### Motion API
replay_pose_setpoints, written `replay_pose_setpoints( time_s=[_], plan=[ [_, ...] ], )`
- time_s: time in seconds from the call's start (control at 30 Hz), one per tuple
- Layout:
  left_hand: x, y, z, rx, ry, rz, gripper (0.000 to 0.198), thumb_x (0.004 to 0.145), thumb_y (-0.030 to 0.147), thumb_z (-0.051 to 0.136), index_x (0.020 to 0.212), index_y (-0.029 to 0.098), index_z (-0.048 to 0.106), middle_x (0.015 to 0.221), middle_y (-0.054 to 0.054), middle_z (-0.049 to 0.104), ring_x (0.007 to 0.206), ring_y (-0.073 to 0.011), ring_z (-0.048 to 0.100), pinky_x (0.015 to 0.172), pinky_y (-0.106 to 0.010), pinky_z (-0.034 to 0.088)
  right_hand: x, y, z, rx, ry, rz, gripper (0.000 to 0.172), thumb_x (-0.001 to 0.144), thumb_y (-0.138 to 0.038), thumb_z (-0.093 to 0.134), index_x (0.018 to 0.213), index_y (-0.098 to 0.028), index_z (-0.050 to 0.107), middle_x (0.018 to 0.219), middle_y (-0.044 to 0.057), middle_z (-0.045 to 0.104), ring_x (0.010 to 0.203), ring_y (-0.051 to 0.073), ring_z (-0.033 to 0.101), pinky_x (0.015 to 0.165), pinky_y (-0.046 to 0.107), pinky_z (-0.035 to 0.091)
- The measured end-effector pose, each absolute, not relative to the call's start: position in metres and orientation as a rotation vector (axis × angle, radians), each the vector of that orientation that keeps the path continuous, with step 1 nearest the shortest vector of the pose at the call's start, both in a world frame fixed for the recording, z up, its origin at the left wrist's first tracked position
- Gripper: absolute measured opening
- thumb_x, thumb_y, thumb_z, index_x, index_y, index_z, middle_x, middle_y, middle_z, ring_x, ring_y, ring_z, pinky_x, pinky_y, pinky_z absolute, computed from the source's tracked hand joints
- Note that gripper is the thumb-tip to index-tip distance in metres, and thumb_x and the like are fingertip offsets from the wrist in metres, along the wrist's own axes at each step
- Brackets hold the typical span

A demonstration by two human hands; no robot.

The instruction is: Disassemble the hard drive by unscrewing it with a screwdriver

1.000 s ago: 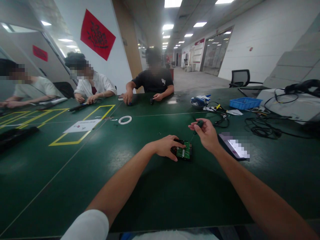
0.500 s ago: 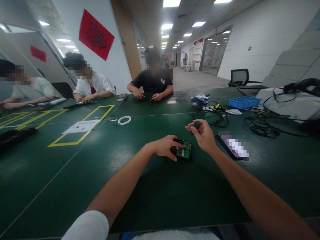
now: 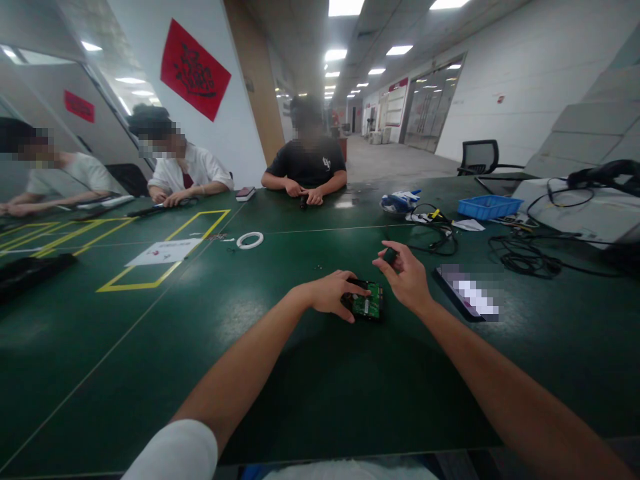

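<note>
A hard drive [image 3: 371, 305], its green circuit board facing up, lies on the green table. My left hand [image 3: 334, 293] holds it from the left, thumb by the near edge and fingers across the top. This hand covers the drive's left part. Just up and right of the drive, my right hand [image 3: 407, 273] is raised with its fingers closed around the dark, rounded handle of a screwdriver [image 3: 390, 255]. The shaft is too thin and dark to make out clearly. To the right of my right hand lies a phone [image 3: 463, 293] with its screen lit.
Black cables [image 3: 530, 257], a blue tray [image 3: 490, 207] and a blue-and-white bundle [image 3: 400, 201] are at the right. A white ring [image 3: 249, 240] and a paper sheet [image 3: 163, 252] lie to the left. Several people sit across the table, one in a black shirt [image 3: 307, 163].
My right hand has turned the screwdriver handle slightly, with the fingers shifting around it. My left hand and the hard drive have stayed put. The person opposite has brought both hands together.
</note>
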State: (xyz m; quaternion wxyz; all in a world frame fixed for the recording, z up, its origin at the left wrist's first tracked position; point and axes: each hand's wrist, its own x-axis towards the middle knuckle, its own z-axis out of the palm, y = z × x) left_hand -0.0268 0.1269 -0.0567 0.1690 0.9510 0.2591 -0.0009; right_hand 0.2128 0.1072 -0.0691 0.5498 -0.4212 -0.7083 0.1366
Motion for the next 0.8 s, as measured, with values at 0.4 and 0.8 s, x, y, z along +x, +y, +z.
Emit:
replay_pose_setpoints(
  time_s=[0.4, 0.8],
  plan=[
    [-0.0277, 0.1259, -0.0573, 2.701, 0.739, 0.028, 0.079, 0.076, 0.058, 0.077, 0.146, 0.034, 0.051, 0.15, -0.012, 0.037, 0.134, -0.0367, 0.041, 0.111, -0.048, 0.035, 0.2162, 0.1052, -0.0656, -1.055, -1.891, -0.171, 0.045, 0.095, -0.036, 0.059, 0.139, -0.026, 0.054, 0.104, 0.008, 0.061, 0.082, 0.021, 0.062, 0.08, 0.04, 0.056],
    [-0.0284, 0.1274, -0.0578, 2.68, 0.758, -0.02, 0.082, 0.075, 0.059, 0.077, 0.148, 0.035, 0.048, 0.153, -0.012, 0.034, 0.136, -0.0371, 0.039, 0.111, -0.049, 0.034, 0.2143, 0.105, -0.066, -1.038, -1.781, -0.15, 0.037, 0.092, -0.038, 0.063, 0.125, -0.025, 0.055, 0.105, 0.008, 0.063, 0.075, 0.02, 0.064, 0.074, 0.039, 0.059]
  ],
)
